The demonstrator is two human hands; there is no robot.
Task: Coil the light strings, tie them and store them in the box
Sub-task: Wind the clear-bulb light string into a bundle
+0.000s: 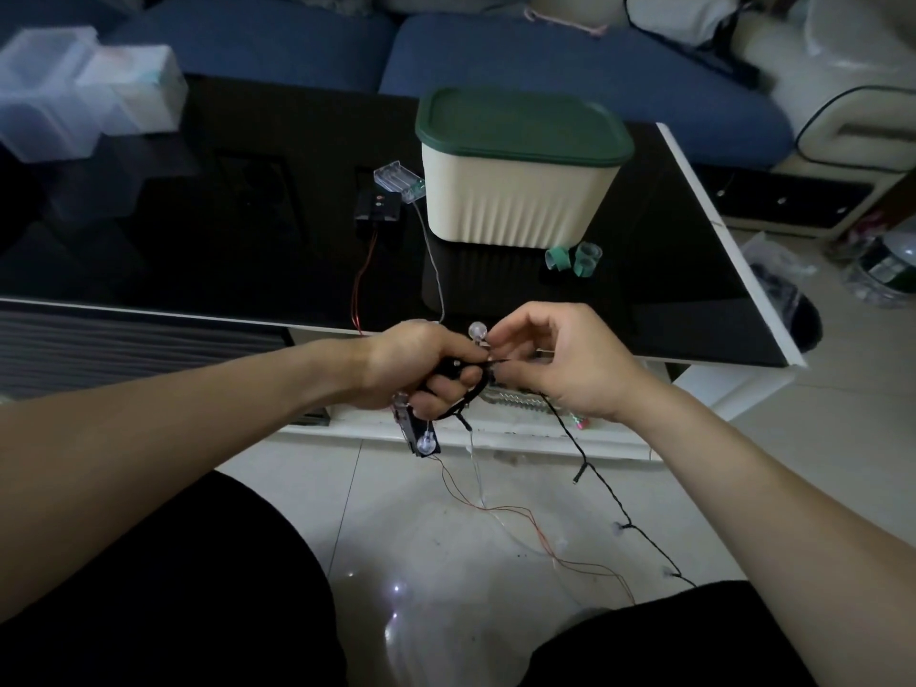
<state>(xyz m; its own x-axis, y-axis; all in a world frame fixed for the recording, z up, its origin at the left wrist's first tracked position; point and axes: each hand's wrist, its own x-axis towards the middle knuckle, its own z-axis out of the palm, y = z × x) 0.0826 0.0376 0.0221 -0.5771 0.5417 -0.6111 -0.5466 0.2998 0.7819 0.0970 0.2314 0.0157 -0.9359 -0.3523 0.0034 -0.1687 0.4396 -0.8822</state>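
Left hand [421, 369], fingers curled, grips a small bundle of black light string [458, 406] just in front of the near table edge; a clear bulb [479, 331] stands above the fist and another bulb [426, 444] hangs below it. Right hand [555, 361] pinches the same black cord just right of the left fist, thumb and forefinger closed on it. From there the cord drops to the floor [446, 562] and trails away to the right, with small bulbs along it. Thin red wire [364, 285] and silver wire [433, 260] run from two battery packs, one black [379, 206] and one clear [399, 181], over the near edge of the black table [198, 215] and loop on the floor between the knees. Box [520, 190], cream with a green lid closed on top, stands on the far middle of the table, just right of the packs. Green ties [572, 257] lie at its near right corner. Translucent containers [74, 91] sit at the far left; a blue sofa [545, 66] lies beyond.
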